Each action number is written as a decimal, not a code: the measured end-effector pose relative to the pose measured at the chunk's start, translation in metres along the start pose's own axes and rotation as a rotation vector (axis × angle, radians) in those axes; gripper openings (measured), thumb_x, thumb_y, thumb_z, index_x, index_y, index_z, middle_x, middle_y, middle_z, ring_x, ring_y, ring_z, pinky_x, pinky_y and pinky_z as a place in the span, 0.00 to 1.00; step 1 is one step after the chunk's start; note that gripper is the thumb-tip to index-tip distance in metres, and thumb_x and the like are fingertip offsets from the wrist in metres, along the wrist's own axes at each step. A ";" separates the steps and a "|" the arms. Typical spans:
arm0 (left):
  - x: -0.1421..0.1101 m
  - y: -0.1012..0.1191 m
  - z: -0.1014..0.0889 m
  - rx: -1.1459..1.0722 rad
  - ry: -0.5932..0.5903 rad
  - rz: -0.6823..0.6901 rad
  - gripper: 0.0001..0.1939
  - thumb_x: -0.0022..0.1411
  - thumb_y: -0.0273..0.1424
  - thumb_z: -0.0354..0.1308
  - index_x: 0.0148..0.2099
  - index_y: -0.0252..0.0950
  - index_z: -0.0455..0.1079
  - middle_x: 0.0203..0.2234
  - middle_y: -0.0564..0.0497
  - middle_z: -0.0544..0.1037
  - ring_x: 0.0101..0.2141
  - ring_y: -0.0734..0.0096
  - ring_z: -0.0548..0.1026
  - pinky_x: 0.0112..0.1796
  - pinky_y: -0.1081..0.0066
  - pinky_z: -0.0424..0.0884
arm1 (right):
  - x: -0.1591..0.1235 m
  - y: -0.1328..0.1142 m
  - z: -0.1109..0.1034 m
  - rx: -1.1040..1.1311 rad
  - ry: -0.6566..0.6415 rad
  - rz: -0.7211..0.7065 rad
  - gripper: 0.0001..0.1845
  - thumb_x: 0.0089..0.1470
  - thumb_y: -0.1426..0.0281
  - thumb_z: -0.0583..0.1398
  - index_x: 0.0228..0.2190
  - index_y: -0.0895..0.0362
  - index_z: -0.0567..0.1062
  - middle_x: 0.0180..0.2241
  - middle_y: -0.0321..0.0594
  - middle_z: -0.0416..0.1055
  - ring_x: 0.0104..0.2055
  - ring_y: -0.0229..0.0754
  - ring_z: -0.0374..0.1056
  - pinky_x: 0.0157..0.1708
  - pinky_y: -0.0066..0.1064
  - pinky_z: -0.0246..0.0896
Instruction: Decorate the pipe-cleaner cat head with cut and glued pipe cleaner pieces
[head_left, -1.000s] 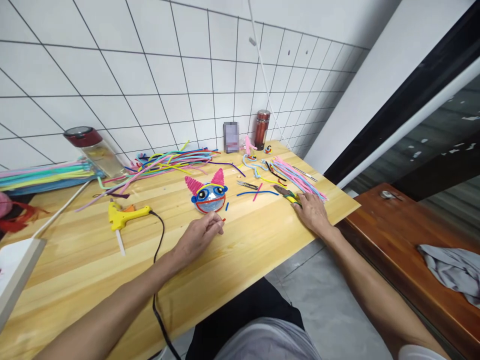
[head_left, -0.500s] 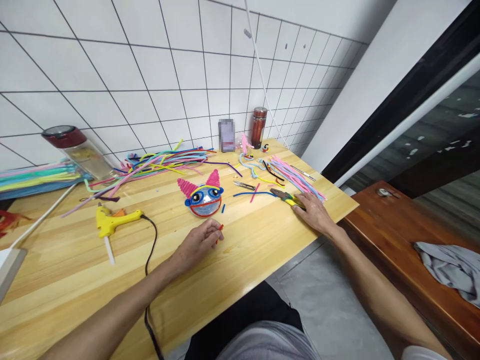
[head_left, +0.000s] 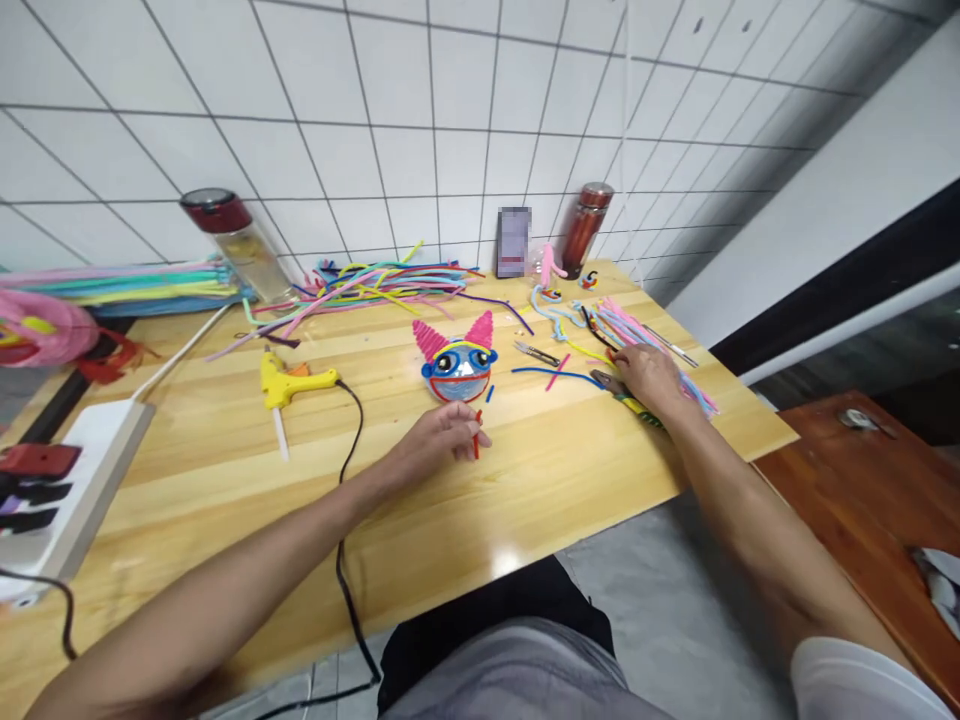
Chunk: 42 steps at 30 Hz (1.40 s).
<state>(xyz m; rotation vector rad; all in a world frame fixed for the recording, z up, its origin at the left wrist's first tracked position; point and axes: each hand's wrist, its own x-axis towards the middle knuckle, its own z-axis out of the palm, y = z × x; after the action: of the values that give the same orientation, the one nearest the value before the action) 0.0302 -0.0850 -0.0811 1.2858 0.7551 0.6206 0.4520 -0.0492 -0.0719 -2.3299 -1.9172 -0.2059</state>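
My left hand (head_left: pixel 448 436) is closed, pinching a short red pipe cleaner (head_left: pixel 477 440) just in front of the face figure (head_left: pixel 460 375). That figure is a clear round body with pink ears, blue-ringed eyes and a red mouth line. My right hand (head_left: pixel 651 380) reaches over the pliers (head_left: pixel 637 408), which lie on the table under it. Its fingers are drawn together at the black pipe cleaner (head_left: pixel 595 328) and the yellow one; what they pinch is too small to make out. Small snips (head_left: pixel 537 353) and a blue pipe cleaner (head_left: pixel 551 371) lie between the hands.
A yellow glue gun (head_left: pixel 292 382) lies on the left, its black cord (head_left: pixel 352 450) crossing the table. Behind are loose pipe cleaners (head_left: pixel 375 290), a glass bottle (head_left: pixel 240 245), a phone (head_left: pixel 514 242) and a red flask (head_left: pixel 587 230). A power strip (head_left: pixel 97 480) is at far left.
My right hand has left the pliers' handles and moved forward to the pipe cleaners behind them. My left hand still holds the red piece, now more upright. The view has turned left.
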 end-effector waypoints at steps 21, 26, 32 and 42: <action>-0.003 0.007 0.010 -0.099 -0.020 -0.034 0.19 0.56 0.44 0.71 0.37 0.35 0.72 0.26 0.52 0.79 0.26 0.74 0.73 0.31 0.72 0.69 | -0.141 -0.176 -0.039 1.411 -0.436 -0.060 0.18 0.57 0.52 0.68 0.36 0.53 0.75 0.26 0.32 0.69 0.27 0.37 0.63 0.31 0.31 0.61; -0.004 0.008 0.009 -0.108 -0.060 -0.006 0.18 0.57 0.43 0.71 0.38 0.34 0.73 0.26 0.52 0.79 0.26 0.75 0.73 0.32 0.71 0.69 | -0.138 -0.190 -0.040 1.512 -0.517 -0.033 0.21 0.52 0.52 0.72 0.36 0.53 0.75 0.26 0.31 0.70 0.26 0.36 0.62 0.29 0.30 0.60; -0.001 0.006 0.009 -0.126 -0.080 -0.015 0.19 0.57 0.43 0.71 0.40 0.34 0.74 0.26 0.52 0.80 0.25 0.74 0.75 0.31 0.71 0.71 | -0.138 -0.191 -0.041 1.513 -0.535 -0.073 0.21 0.52 0.53 0.72 0.37 0.53 0.75 0.28 0.33 0.73 0.28 0.36 0.64 0.29 0.30 0.59; -0.001 0.003 0.006 -0.215 -0.120 -0.074 0.18 0.56 0.41 0.72 0.41 0.33 0.76 0.26 0.52 0.79 0.26 0.76 0.73 0.31 0.72 0.68 | -0.140 -0.190 -0.039 1.506 -0.557 -0.094 0.24 0.51 0.53 0.73 0.38 0.52 0.71 0.26 0.28 0.70 0.24 0.34 0.60 0.26 0.28 0.53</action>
<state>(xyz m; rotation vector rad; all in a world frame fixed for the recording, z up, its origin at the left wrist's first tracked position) 0.0342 -0.0885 -0.0770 1.0832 0.6165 0.5438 0.2381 -0.1551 -0.0577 -1.2258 -1.3462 1.4400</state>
